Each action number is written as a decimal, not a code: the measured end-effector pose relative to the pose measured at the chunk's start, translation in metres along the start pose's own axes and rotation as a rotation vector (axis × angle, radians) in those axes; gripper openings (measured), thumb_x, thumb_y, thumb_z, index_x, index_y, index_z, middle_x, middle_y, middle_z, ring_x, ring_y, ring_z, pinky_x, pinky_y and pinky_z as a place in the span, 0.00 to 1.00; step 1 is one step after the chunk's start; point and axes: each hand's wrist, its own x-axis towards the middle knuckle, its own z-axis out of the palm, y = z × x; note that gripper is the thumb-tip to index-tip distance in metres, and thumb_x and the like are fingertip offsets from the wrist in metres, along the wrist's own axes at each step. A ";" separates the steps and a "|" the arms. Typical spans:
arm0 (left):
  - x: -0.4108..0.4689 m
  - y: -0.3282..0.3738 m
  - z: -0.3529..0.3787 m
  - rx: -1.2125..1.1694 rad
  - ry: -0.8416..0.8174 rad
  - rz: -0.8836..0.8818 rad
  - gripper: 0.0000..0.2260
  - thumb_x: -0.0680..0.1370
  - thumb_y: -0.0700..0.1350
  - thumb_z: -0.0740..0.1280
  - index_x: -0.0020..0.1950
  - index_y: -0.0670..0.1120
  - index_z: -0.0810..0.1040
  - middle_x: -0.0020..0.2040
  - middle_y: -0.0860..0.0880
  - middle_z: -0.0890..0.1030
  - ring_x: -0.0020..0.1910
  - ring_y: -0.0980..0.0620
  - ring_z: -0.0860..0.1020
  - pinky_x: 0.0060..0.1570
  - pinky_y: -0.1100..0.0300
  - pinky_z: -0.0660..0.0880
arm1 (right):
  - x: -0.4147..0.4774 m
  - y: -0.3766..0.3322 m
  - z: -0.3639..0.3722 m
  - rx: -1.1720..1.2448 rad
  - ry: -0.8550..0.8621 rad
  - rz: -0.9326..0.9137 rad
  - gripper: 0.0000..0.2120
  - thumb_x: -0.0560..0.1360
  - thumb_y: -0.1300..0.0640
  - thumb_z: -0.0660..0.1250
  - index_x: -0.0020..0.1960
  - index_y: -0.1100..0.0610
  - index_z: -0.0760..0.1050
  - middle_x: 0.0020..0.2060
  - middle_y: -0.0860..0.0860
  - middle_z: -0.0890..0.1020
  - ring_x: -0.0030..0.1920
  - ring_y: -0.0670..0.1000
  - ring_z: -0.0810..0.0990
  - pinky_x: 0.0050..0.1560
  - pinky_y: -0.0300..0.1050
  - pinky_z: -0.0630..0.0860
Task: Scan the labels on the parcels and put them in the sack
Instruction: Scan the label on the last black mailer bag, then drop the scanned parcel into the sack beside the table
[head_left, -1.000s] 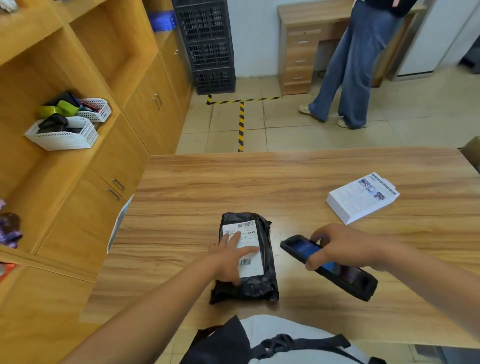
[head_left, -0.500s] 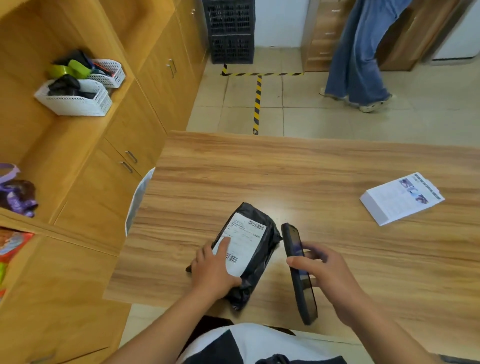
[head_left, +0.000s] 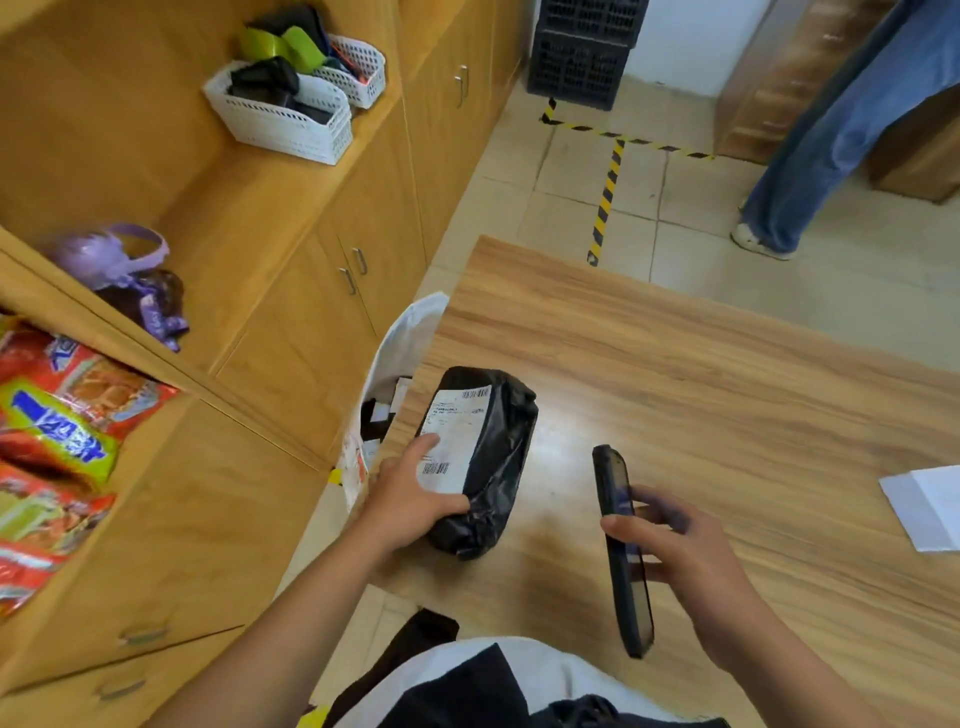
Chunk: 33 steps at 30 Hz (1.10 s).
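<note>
"The parcel, where is it?"

"On the table, at the table's left edge, close to the near corner. It has a black wrap, and a white label faces up."

"Does it rest on the table or is it lifted?"

"I cannot tell. The left hand grips its near end: the thumb is curled over the black wrap, and one finger lies on the label."

"And the right hand?"

"It is above the table's near edge, well apart from the parcel. Its fingers are curled around a dark scanner, which stands on its long side, with the thumb on the near face. The fingers are blurred."

"Where is the sack?"

"Just off the table's left edge, beside the parcel. It is white, its mouth is open, and some dark things with white labels show inside."

"What else is on the table?"

"A white flat thing at the table's right side, cut by the frame."

"And around the table?"

"Left of it stand wooden cabinets with white baskets and red snack packets on the shelves. Beyond the table's far edge, yellow-black tape runs on the floor, black crates stand at the wall, and a person in blue jeans stands there."
</note>
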 end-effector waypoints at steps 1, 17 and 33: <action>0.008 -0.002 -0.015 -0.110 -0.029 0.002 0.44 0.56 0.59 0.77 0.71 0.65 0.66 0.70 0.53 0.68 0.65 0.48 0.71 0.61 0.50 0.74 | 0.001 -0.004 0.010 -0.002 0.002 0.003 0.39 0.50 0.39 0.78 0.60 0.50 0.81 0.51 0.56 0.82 0.48 0.56 0.85 0.54 0.64 0.81; 0.177 -0.013 -0.133 -0.711 -0.278 -0.314 0.10 0.75 0.54 0.70 0.52 0.51 0.81 0.47 0.44 0.80 0.44 0.46 0.80 0.34 0.57 0.79 | -0.004 -0.012 0.074 0.084 0.155 0.061 0.27 0.54 0.48 0.78 0.52 0.52 0.85 0.46 0.58 0.83 0.37 0.51 0.86 0.31 0.42 0.79; 0.216 -0.052 -0.097 -0.169 0.061 -0.267 0.43 0.68 0.61 0.76 0.78 0.56 0.60 0.75 0.44 0.66 0.71 0.39 0.67 0.68 0.43 0.70 | -0.010 -0.003 0.082 0.177 0.239 0.167 0.26 0.56 0.50 0.77 0.54 0.54 0.84 0.39 0.53 0.85 0.33 0.46 0.84 0.31 0.42 0.79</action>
